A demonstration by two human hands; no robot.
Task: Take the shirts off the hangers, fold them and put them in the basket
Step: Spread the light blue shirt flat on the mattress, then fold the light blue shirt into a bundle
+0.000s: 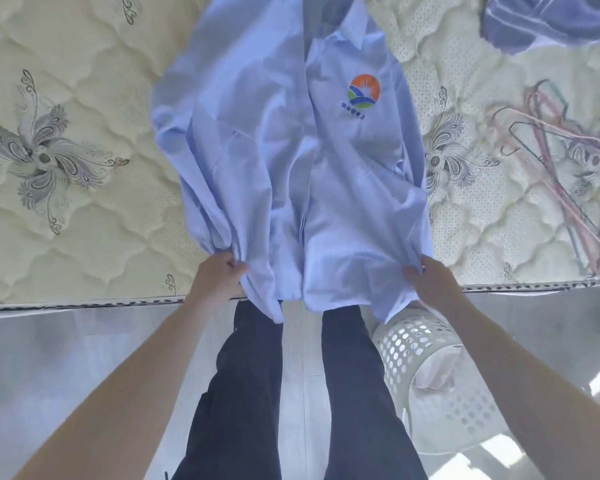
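Left hand [219,275], right hand [426,282]: each pinched a hem corner of blue shirt [274,150]. Long axis ran across mattress [84,237], collar [350,36] farthest; basket [406,344] off mattress, by right hand.

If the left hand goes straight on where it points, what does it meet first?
Most likely the light blue shirt: the left hand grips its hem, and its fabric lies ahead.

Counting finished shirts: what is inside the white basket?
Inside the basket lies a pale item, pinkish-white; what it is cannot be told. The blue shirt hem covers part of the rim.
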